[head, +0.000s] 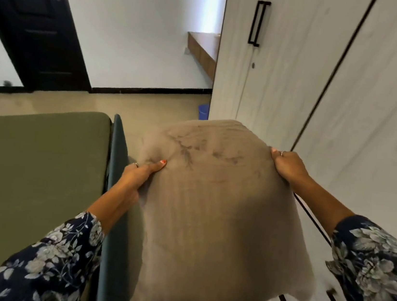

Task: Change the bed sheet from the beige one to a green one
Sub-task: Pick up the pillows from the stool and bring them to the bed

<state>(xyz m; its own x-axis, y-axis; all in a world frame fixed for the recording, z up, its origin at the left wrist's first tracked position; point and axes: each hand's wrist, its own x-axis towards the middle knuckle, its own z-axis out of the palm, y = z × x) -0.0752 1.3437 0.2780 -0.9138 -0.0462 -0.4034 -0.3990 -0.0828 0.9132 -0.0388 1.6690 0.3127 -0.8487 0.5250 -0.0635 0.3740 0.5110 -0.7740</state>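
Beige sheet (220,203) held spread between both hands, off the bed and in the air beside it. The left hand (142,174) grips one edge, thumb laid flat on top of the cloth and the other fingers hidden beneath it; the right hand (288,166) grips the opposite edge with its fingers curled over the hem. Holding the two edges well apart keeps the cloth taut across the top, so the rest hangs down toward the person in one flat panel, a hold that suits shaking out or folding. To the left of the left hand lies the bed (31,166), its surface already green, bounded by a dark teal frame (117,165) just beside the left wrist. Behind and to the right of the right hand stands a white wardrobe (351,94). The cloth's blurred edges suggest motion.
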